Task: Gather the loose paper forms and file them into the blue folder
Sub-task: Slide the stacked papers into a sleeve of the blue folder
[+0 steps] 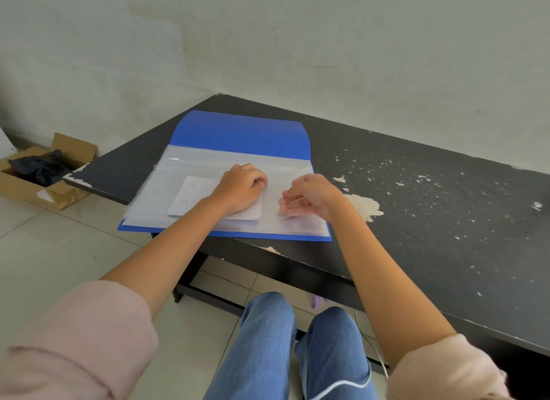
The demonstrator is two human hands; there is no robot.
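Both hands sit on the open blue folder (238, 132): left hand (241, 190), fingers (257, 180) curled, holds the paper form (190, 197) against a clear sleeve (297, 225); right hand (312, 196) curls beside it — grip unconfirmed. Form likely light, limp, creasable — hold by edges.

Blue folder (241, 132): open, flat, cover beyond fingertips. Clear sleeves (166, 200) on top, edge apparently pinched in right hand (309, 196) fingers. White form (190, 198): flat, print up, partly under left hand (238, 188) fingers.

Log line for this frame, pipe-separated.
blue folder open on table | paper form under left hand | right hand over clear sleeve, grip unclear
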